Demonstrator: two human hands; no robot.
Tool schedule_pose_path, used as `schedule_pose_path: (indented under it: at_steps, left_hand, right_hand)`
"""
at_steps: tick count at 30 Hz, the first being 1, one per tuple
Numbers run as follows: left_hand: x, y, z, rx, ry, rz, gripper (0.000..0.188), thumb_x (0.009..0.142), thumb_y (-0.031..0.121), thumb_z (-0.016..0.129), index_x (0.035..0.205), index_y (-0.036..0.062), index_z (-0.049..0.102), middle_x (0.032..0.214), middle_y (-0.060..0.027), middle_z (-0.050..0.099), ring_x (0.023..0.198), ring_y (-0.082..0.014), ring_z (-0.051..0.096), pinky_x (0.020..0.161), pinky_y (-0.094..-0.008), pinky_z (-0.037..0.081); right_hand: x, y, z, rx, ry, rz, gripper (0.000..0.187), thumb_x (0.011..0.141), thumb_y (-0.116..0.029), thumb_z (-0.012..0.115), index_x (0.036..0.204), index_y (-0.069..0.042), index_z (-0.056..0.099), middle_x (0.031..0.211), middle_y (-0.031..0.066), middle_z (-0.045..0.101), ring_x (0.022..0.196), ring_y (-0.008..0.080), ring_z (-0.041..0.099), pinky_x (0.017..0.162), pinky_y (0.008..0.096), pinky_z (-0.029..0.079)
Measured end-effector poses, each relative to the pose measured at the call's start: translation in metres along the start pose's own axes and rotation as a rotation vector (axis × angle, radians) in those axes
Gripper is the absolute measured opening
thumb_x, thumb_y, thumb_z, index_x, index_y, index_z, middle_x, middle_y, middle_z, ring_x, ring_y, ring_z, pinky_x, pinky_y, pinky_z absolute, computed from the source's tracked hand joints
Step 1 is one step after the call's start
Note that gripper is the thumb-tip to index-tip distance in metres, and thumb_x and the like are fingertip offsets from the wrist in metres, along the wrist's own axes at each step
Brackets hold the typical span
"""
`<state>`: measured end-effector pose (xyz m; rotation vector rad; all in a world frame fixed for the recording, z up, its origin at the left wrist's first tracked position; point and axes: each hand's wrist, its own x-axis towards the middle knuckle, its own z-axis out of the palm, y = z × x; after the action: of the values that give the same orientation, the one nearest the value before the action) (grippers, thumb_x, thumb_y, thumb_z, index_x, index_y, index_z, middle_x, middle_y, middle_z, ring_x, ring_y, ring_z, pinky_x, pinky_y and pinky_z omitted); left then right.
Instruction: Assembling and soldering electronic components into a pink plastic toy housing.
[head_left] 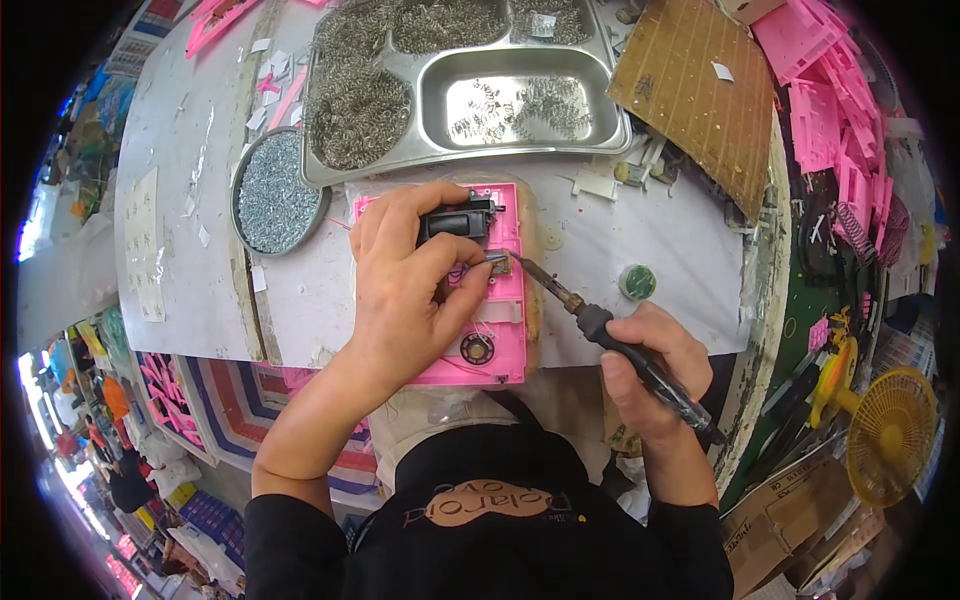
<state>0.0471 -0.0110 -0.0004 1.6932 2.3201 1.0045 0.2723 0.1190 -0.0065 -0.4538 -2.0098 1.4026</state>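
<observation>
A pink plastic housing (508, 365) lies in front of me at the table's front edge. My left hand (400, 275) rests over its left side, thumb and forefinger pinched on a thin wire (487, 260) beside a small circuit board (501, 266). Under the other fingers sits a black box-shaped part (458, 222). My right hand (660, 365) is wrapped round the handle of a soldering iron (622, 340), whose tip points at the small board. Whether the tip touches it, I cannot tell. A round black speaker (478, 348) sits low in the housing.
A metal compartment tray (415, 150) with many small springs stands behind the housing. Left of it is a round dish of screws (280, 190). A small green-topped round container (637, 282) stands right of the iron. A brown board (695, 95) and pink parts (815, 120) lie back right.
</observation>
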Motion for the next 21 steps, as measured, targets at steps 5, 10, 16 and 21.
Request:
schedule_pose_path:
  at_steps: [5,10,16,21]
  left_hand:
    - [0.0001,-0.0012,0.0011,-0.01,0.019,0.016,0.016,0.072,0.009,0.08,0.084,0.0077,0.069,0.125,-0.0127,0.061,0.112,-0.0335,0.056,0.097,-0.0454,0.037]
    - [-0.0002,-0.0014,0.002,-0.014,0.033,0.022,0.018,0.071,0.009,0.08,0.084,0.0083,0.069,0.123,-0.012,0.062,0.111,-0.0331,0.056,0.096,-0.0456,0.037]
    - [-0.0014,-0.0016,0.003,-0.021,0.044,0.025,0.018,0.071,0.01,0.081,0.084,0.0086,0.07,0.123,-0.0118,0.062,0.111,-0.0326,0.056,0.097,-0.0452,0.037]
    - [-0.0012,-0.0009,0.0031,-0.016,0.043,0.021,0.018,0.07,0.01,0.081,0.084,0.0086,0.07,0.124,-0.0118,0.062,0.113,-0.0326,0.056,0.098,-0.0454,0.037]
  right_hand:
    - [0.001,-0.0007,0.0011,-0.015,-0.012,-0.005,0.024,0.082,-0.006,0.077,0.103,0.002,0.068,0.072,0.0085,0.063,0.057,0.0163,0.05,0.052,0.0289,0.04]
    - [0.002,-0.0003,0.0013,-0.016,-0.024,-0.013,0.024,0.082,-0.006,0.078,0.103,0.001,0.068,0.071,0.0081,0.062,0.056,0.0164,0.05,0.052,0.0293,0.039]
    - [0.0007,-0.0014,0.0004,-0.015,-0.015,-0.007,0.024,0.083,-0.007,0.078,0.103,0.001,0.068,0.07,0.0079,0.061,0.056,0.0165,0.05,0.052,0.0294,0.039]
    - [0.0019,-0.0027,0.0019,-0.01,-0.005,-0.023,0.023,0.083,-0.007,0.078,0.102,0.001,0.068,0.069,0.0071,0.059,0.056,0.0162,0.05,0.052,0.0291,0.039]
